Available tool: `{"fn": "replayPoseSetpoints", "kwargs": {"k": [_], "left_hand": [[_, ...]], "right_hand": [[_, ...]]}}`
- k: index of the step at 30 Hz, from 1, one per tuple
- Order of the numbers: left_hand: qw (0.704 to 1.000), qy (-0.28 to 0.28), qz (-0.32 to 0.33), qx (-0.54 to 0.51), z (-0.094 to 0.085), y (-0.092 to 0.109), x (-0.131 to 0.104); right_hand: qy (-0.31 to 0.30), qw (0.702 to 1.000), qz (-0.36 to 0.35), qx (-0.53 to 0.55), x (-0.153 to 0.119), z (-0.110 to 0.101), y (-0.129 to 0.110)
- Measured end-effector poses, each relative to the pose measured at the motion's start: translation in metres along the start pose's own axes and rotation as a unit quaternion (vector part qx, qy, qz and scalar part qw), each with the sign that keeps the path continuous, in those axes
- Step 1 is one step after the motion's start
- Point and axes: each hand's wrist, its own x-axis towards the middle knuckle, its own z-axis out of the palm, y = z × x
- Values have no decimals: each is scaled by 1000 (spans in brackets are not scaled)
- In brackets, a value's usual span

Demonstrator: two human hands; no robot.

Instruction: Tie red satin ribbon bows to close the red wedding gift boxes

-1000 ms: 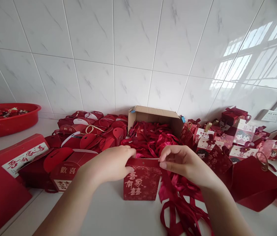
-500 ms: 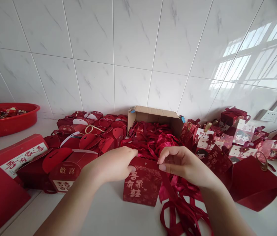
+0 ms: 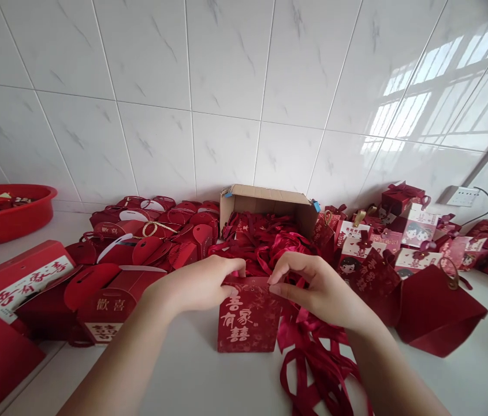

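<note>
A small red gift box (image 3: 250,320) with white Chinese characters stands upright on the white counter before me. My left hand (image 3: 209,282) grips its upper left corner, the thumb in front and the other fingers partly hidden behind. At the upper right corner, my right hand (image 3: 308,283) pinches the top edge between thumb and forefinger. Dark red ribbons (image 3: 319,372) lie in loose loops beside the box, under my right wrist. More ribbon spills from an open cardboard carton (image 3: 269,193) just behind my hands.
Several folded red boxes (image 3: 111,306) crowd the left, near large red paper bags (image 3: 1,346). A red basin (image 3: 14,216) of small wrapped items sits far left, a person's fingers at its edge. Decorated gift boxes (image 3: 419,228) fill the right, below a power socket (image 3: 460,196).
The gift box has turned to face me more squarely, both hands still at its top corners. The view has shifted slightly, and the other person's hand in the basin has mostly left the picture.
</note>
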Motion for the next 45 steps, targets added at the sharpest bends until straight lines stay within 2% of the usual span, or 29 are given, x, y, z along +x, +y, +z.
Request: {"fn": "replayPoseSetpoints", "kwargs": {"k": [4, 8, 14, 21, 24, 29, 34, 38, 41, 45], "left_hand": [[1000, 7, 16, -20, 2, -1, 4], [999, 18, 25, -16, 5, -5, 9], [999, 30, 20, -26, 7, -7, 11], [999, 43, 11, -14, 10, -7, 12], [997, 70, 23, -7, 11, -7, 17], [993, 111, 36, -8, 10, -4, 25], [969, 232, 70, -45, 3, 7, 17], [938, 310, 146, -55, 1, 20, 6], [922, 329, 193, -62, 3, 28, -1], [916, 343, 204, -33, 5, 34, -7]], "right_hand": [[-14, 999, -34, -6, 3, 6, 1], [-22, 999, -35, -21, 10, 11, 12], [-44, 996, -67, -35, 15, 8, 26], [-71, 995, -43, 56, 18, 4, 35], [-26, 998, -39, 42, 20, 4, 37], [91, 995, -43, -9, 24, 8, 42], [169, 971, -132, -104, 26, 11, 45], [267, 942, -164, -124, 21, 12, 39], [279, 944, -154, -81, 16, 12, 31], [252, 958, -136, 1, 10, 11, 21]]}}
